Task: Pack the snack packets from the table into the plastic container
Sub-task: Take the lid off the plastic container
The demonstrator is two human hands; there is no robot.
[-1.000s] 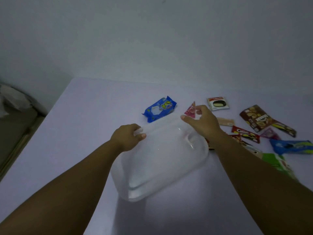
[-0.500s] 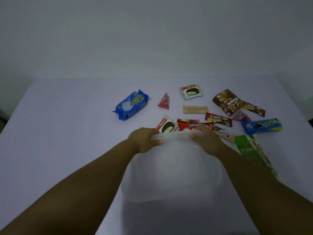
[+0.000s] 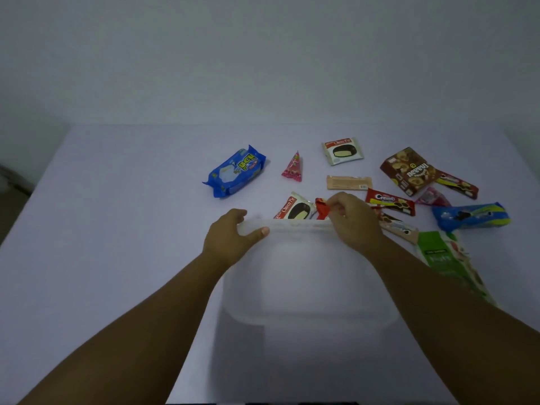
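Both hands [image 3: 233, 238] [image 3: 352, 222] on container's [image 3: 306, 276] far rim (packets [image 3: 295, 210] just beyond)

pale wall [image 3: 263, 54], dim floor strip [image 3: 11, 200]

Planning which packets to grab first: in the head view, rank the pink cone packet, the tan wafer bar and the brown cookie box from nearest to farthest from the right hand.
1. Tan wafer bar, just beyond the right hand.
2. Pink cone packet, beyond it, toward the left.
3. Brown cookie box, far right.
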